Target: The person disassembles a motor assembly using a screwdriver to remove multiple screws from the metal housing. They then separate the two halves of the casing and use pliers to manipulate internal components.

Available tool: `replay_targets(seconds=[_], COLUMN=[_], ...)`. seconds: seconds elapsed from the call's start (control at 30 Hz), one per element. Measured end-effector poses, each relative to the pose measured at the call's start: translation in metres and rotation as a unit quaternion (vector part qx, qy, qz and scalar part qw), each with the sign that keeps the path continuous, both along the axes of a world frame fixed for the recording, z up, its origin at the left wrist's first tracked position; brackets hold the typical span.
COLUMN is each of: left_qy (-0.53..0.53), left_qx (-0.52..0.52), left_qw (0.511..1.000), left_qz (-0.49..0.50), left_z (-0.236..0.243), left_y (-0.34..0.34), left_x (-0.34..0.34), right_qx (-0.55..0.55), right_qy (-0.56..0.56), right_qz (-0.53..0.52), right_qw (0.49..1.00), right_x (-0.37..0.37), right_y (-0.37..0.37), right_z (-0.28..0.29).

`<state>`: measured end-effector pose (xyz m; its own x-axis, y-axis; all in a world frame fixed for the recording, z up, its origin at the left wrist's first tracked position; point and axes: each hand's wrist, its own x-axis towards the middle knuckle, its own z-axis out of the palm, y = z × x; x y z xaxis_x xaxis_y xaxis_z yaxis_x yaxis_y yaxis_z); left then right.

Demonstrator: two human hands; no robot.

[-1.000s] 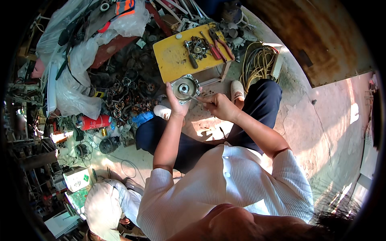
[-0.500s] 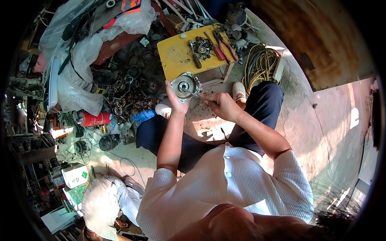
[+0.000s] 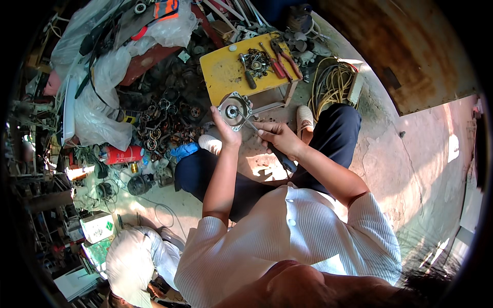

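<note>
A round metal motor end cover with a bearing at its centre rests in my left hand, the fingers closed around its lower and outer edge. My right hand grips a screwdriver with a dark handle that sticks out below the palm. Its thin metal shaft slants up to the left into the cover, near the bearing; the exact contact of the tip is too small to tell. Both hands are above my lap, just in front of a low yellow table.
The table bears a dark-handled tool, a red-handled screwdriver, red-handled pliers and small metal parts. Scrap parts heap on the left floor. A coiled yellow hose lies right. Another person bends at lower left.
My right hand has turned and drawn slightly back, so the screwdriver's dark handle now shows below it. The end cover in my left hand has tilted a little.
</note>
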<state>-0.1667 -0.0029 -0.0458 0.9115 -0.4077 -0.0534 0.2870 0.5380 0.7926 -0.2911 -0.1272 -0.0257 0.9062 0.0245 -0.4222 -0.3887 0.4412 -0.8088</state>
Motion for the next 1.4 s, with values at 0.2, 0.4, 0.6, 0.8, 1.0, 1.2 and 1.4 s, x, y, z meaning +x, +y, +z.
replay_targets(seconds=[0.2, 0.4, 0.6, 0.8, 1.0, 1.2, 1.4], left_qy=[-0.179, -0.676, -0.734, -0.551, 0.341, 0.459, 0.527], left_qx=[0.115, 0.456, 0.452, 0.507, 0.138, -0.038, 0.083], left_qw=[0.977, 0.577, 0.488, 0.656, 0.926, 0.887, 0.832], left_qz=[0.031, -0.05, -0.14, -0.093, -0.086, 0.033, 0.151], left_z=[-0.024, 0.012, -0.012, -0.026, -0.09, -0.103, -0.19], left_y=[0.012, 0.021, 0.028, 0.03, 0.064, 0.089, 0.091], left_x=[0.003, 0.007, 0.008, 0.002, 0.007, 0.031, 0.053], right_qx=[-0.023, -0.231, -0.49, -0.564, -0.493, -0.441, -0.351], right_qy=[-0.001, 0.04, -0.043, -0.043, -0.003, 0.043, 0.11], right_qz=[0.017, 0.161, 0.188, 0.183, 0.214, 0.247, 0.307], right_qw=[1.0, 0.959, 0.85, 0.804, 0.843, 0.862, 0.878], right_x=[-0.001, -0.024, -0.033, -0.034, -0.043, -0.023, 0.003], right_y=[0.002, -0.033, -0.052, -0.064, -0.067, -0.067, -0.079], right_z=[0.008, -0.022, -0.046, -0.065, -0.101, -0.093, -0.112])
